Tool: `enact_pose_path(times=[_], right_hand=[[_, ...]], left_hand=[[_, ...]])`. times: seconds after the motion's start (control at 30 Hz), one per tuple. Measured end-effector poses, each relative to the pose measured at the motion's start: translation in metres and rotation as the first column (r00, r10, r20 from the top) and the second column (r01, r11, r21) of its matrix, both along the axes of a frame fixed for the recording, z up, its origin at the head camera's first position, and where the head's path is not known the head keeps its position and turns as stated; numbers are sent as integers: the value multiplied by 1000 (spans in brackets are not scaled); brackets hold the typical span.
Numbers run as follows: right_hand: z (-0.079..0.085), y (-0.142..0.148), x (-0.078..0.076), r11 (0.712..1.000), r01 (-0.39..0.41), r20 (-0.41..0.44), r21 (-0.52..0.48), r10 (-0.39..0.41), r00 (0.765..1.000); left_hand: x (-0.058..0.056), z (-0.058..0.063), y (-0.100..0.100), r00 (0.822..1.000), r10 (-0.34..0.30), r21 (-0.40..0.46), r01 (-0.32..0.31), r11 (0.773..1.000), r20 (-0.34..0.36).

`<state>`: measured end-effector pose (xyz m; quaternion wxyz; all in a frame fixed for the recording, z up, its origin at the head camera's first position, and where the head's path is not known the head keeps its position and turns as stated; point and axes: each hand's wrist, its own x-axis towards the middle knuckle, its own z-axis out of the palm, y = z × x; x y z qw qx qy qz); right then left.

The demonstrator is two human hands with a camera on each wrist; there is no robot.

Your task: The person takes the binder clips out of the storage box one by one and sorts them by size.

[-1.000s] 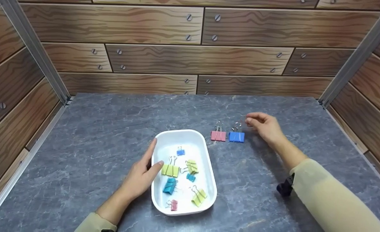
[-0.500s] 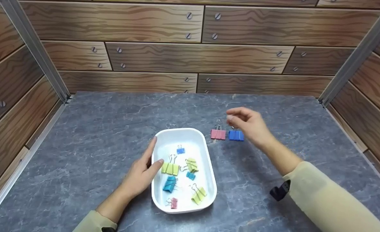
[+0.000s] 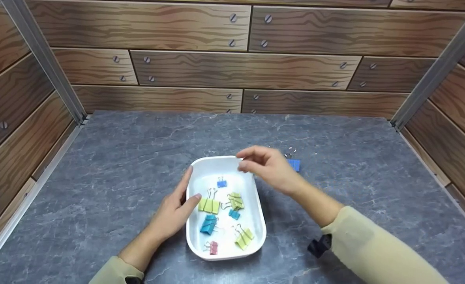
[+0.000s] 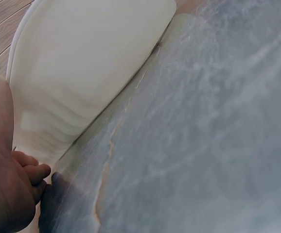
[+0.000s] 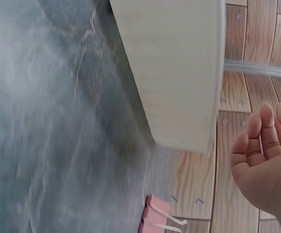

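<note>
A white tray [image 3: 259, 221] stands on the table with several binder clips inside. They are a small blue clip [image 3: 222, 184], yellow-green clips [image 3: 209, 206], a larger teal clip [image 3: 208, 225], a small teal clip [image 3: 234, 214] and a small pink clip [image 3: 213, 248]. My left hand [image 3: 173, 213] rests against the tray's left side, thumb over the rim. Above the tray's far right corner is my right hand [image 3: 270, 169], fingers loosely bent, with nothing visible between them. It hides a larger pink clip [image 5: 152, 216], seen in the right wrist view, and partly covers a larger blue clip [image 3: 295, 165].
The tray stands on a grey marbled table [image 3: 137, 146]. Wood-patterned walls [image 3: 193, 69] enclose it at the back and both sides, with metal posts [image 3: 43, 59] at the corners.
My right hand has moved left from beside the larger blue clip, over both clips on the table, to the tray's far right corner. My left hand stays on the tray.
</note>
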<state>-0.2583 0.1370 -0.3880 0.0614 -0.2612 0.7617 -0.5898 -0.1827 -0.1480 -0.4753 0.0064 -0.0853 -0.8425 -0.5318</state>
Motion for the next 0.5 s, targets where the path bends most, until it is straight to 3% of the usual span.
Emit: enact_pose_path(times=[0.23, 0.5], right_hand=[[-12, -21, 6, 991, -82, -43, 110, 87, 995], [-20, -37, 8, 977, -88, -122, 192, 113, 986]], left_hand=[[0, 1, 0, 1000, -6, 3, 6, 1000, 13], [0, 0, -1, 1000, -2, -17, 2, 1000, 3]])
